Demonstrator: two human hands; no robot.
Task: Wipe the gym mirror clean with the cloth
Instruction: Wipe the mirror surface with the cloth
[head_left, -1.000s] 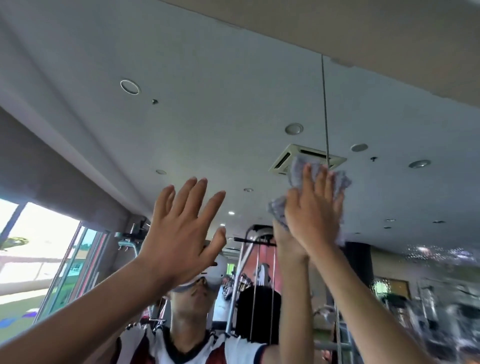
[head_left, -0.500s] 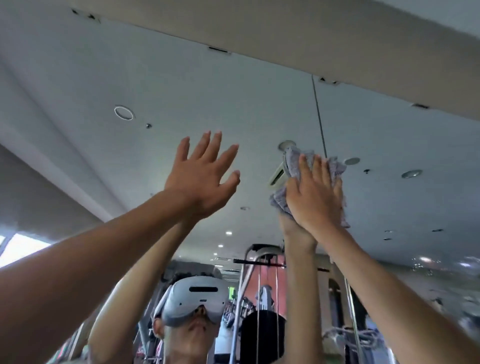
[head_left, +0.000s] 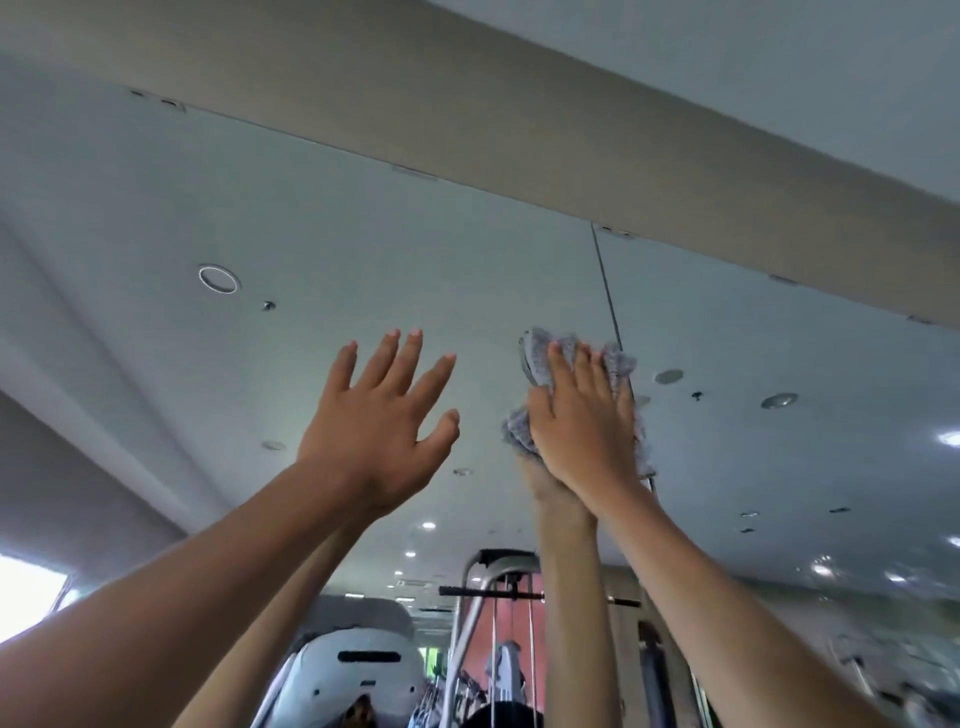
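grey cloth flat under right hand, pressed against mirror.

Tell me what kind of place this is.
Most likely a gym: a cable weight machine shows reflected in the big wall mirror that the right hand presses a grey cloth against.

The right hand covers most of the cloth. Reflected equipment at lower right is blurred.
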